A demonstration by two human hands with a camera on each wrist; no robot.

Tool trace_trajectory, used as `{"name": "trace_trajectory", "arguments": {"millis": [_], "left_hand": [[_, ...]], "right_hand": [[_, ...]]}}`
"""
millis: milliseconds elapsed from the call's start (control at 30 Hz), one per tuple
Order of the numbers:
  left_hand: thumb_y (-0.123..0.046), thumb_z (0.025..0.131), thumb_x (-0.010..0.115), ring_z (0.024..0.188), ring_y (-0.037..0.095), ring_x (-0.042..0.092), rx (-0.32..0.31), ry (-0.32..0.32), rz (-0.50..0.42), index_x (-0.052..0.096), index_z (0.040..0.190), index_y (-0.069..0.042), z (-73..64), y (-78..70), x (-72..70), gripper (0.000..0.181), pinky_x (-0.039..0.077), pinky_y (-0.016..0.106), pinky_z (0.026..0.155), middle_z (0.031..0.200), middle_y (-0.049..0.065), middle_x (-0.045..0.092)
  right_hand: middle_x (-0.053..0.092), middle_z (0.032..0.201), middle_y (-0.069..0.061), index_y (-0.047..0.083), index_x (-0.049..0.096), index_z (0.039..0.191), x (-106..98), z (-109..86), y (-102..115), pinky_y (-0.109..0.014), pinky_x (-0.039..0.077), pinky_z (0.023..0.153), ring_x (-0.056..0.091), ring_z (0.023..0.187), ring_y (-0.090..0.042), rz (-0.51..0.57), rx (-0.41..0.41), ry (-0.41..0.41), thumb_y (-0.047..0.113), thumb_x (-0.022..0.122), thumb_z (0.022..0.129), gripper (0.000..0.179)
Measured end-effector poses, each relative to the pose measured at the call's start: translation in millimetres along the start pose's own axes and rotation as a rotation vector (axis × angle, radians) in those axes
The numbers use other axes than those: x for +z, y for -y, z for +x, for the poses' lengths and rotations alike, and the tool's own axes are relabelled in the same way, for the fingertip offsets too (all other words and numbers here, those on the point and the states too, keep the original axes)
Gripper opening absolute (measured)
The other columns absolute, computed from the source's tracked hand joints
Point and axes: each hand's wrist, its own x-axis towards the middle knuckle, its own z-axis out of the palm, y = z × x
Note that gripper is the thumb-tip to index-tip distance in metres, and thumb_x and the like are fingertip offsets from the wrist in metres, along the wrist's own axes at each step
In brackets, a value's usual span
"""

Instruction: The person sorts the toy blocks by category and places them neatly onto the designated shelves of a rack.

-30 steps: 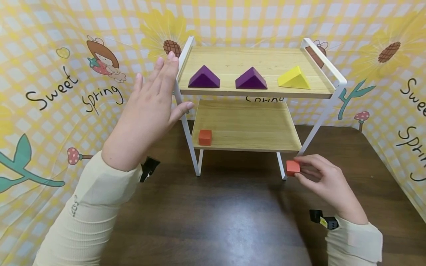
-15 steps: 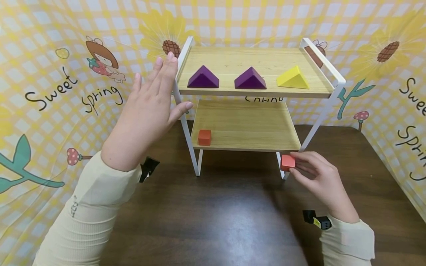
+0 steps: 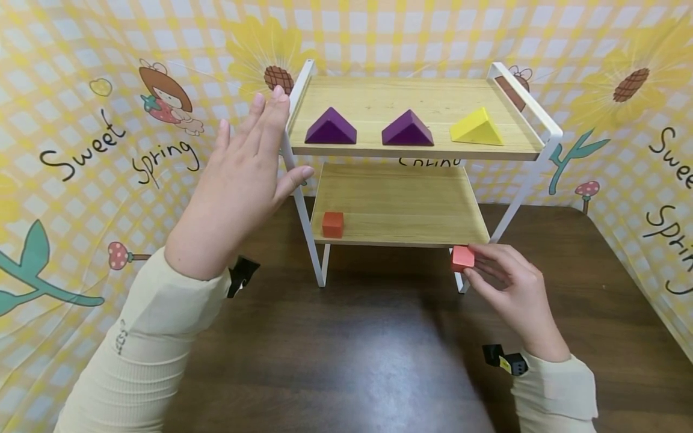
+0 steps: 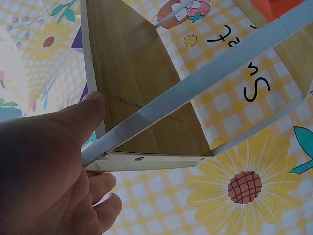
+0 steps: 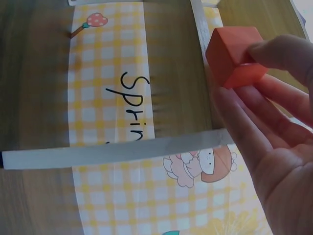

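Note:
A red cube [image 3: 462, 258] is pinched between the thumb and fingers of my right hand [image 3: 514, 288], in front of the lower shelf's right front corner. The right wrist view shows that cube [image 5: 232, 54] with the thumb on one face and fingers beneath. My left hand [image 3: 238, 168] lies with straight fingers along the left side of the two-tier shelf [image 3: 400, 90]; in the left wrist view its thumb [image 4: 90, 110] touches the white frame near the upper board. Another red cube [image 3: 332, 224] sits at the left front of the lower board [image 3: 400, 204].
Two purple triangular blocks [image 3: 331, 127] and a yellow triangular block [image 3: 477, 127] stand along the upper board's front edge. White metal legs [image 3: 520, 192] rise at both sides. The shelf stands on a dark wooden table [image 3: 346, 361], backed by yellow checked cloth [image 3: 379, 30].
My right hand has carried the red cube left and slightly up, toward the lower board's right front corner. The left hand stays against the frame.

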Motion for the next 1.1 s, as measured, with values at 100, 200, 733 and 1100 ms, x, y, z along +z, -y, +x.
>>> {"name": "trace_trajectory", "arguments": {"millis": [100,200,733,1100], "left_hand": [[-0.040,0.105,0.055,0.156,0.024,0.004,0.003,-0.006,-0.003,0.001,0.163,-0.011,-0.4,0.1,0.6,0.085,0.000,0.059,0.122,0.170,0.008,0.007],[-0.041,0.104,0.055,0.156,0.024,0.005,0.005,-0.011,-0.005,0.002,0.163,-0.011,-0.6,0.3,1.5,0.085,0.001,0.059,0.122,0.170,0.009,0.009],[-0.042,0.104,0.055,0.156,0.022,0.004,-0.003,-0.008,-0.009,0.003,0.163,-0.011,1.1,-0.1,1.3,0.084,0.002,0.059,0.122,0.170,0.008,0.009],[-0.042,0.104,0.055,0.156,0.023,0.005,-0.001,-0.016,-0.012,0.004,0.163,-0.011,0.5,0.3,1.6,0.084,0.002,0.059,0.122,0.170,0.008,0.009]], "right_hand": [[0.067,0.110,-0.018,-0.009,0.069,0.117,3.2,-0.3,0.7,-0.020,0.054,0.089,0.065,0.101,-0.001,0.010,0.007,-0.005,-0.025,0.078,0.070,0.050],[0.067,0.112,-0.018,-0.009,0.069,0.118,6.4,-0.4,2.4,-0.019,0.054,0.089,0.065,0.103,-0.001,0.012,0.019,-0.017,-0.025,0.078,0.071,0.050],[0.068,0.115,-0.019,-0.006,0.069,0.122,23.2,15.7,14.9,-0.017,0.054,0.087,0.066,0.105,-0.001,0.039,-0.009,-0.088,-0.021,0.078,0.075,0.051],[0.069,0.114,-0.020,-0.007,0.071,0.120,40.0,30.2,24.4,-0.019,0.056,0.085,0.068,0.100,-0.003,0.128,-0.008,-0.118,-0.019,0.077,0.077,0.045]]}}
